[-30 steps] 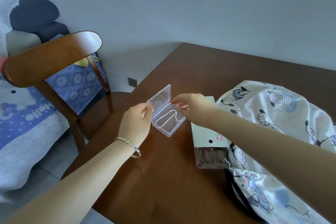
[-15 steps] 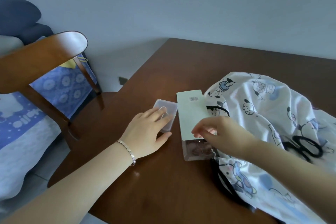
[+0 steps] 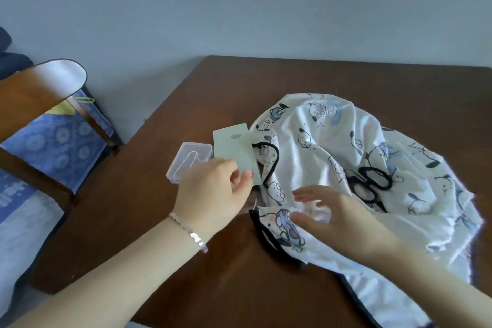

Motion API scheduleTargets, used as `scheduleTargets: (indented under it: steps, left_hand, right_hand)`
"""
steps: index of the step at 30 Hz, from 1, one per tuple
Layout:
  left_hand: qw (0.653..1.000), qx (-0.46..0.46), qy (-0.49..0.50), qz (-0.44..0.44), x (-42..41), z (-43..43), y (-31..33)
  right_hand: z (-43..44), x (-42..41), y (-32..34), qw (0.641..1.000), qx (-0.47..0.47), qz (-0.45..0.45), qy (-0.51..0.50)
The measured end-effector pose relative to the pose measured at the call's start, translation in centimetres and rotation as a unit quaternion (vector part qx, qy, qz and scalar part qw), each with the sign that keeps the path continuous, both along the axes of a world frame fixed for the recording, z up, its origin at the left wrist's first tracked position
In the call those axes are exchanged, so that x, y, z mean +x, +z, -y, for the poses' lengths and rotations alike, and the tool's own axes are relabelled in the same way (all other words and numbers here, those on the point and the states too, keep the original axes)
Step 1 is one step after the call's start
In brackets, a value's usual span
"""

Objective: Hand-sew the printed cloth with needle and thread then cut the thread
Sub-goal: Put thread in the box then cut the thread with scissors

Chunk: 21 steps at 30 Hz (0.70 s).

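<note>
A dark, smooth wooden table [image 3: 292,80] carries everything. The printed cloth [image 3: 332,141], soft, white, rumpled and covered in cartoon dogs, is heaped along the right edge and spills toward the near edge, with black trim at its border. A curved wooden chair [image 3: 34,93] stands off the left edge.

The right hand [image 3: 338,213] hovers over the cloth's near folds with its fingers spread and relaxed, gripping nothing. The left hand [image 3: 213,194] covers the near end of a flat pale-green pack [image 3: 234,149] with loosely curled fingers; whether it grips the pack I cannot tell.

A clear, rounded plastic box [image 3: 189,160] lies just beside the pack's left side. Black-handled scissors [image 3: 372,181] rest on the cloth. A silver bracelet [image 3: 191,231] circles the left wrist.
</note>
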<state>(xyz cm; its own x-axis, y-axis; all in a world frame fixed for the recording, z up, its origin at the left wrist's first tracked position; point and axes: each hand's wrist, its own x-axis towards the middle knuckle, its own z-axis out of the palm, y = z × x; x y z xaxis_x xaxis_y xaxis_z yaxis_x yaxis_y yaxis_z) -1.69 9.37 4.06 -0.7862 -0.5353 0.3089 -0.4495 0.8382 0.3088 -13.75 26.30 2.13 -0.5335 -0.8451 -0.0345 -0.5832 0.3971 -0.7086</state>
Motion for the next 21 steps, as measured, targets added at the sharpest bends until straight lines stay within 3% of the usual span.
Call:
scheduleTargets:
  steps: [3,6,10,13,15,17,21]
  left_hand:
    - [0.978,0.113,0.0,0.175,-1.4,-2.1,0.4]
    - [0.953,0.208,-0.034,0.215,-2.5,-2.3,0.0]
    - [0.929,0.357,-0.033,0.092,-3.5,-3.5,-0.6]
    - [0.882,0.47,-0.027,-0.013,-4.5,-5.5,-1.4]
    - [0.886,0.459,-0.038,-0.05,-5.2,-7.0,-2.2]
    - [0.895,0.436,-0.057,-0.081,-5.8,-8.4,-2.9]
    - [0.901,0.414,-0.065,-0.113,-6.2,-10.0,-4.2]
  right_hand:
    - [-0.5,0.4,-1.4,0.999,0.013,-0.028,0.021]
    - [-0.8,0.5,-2.3,1.0,-0.013,-0.02,0.013]
    - [-2.2,-0.3,-3.0,1.0,-0.01,-0.018,0.005]
    - [-3.2,-1.0,-2.9,1.0,0.001,0.006,-0.03]
    - [-3.7,-1.4,-2.1,0.99,-0.04,0.112,-0.08]
    - [-4.2,-1.7,-1.4,0.956,-0.105,0.247,-0.12]
    - [-4.3,-1.4,-1.5,0.927,-0.145,0.289,-0.189]
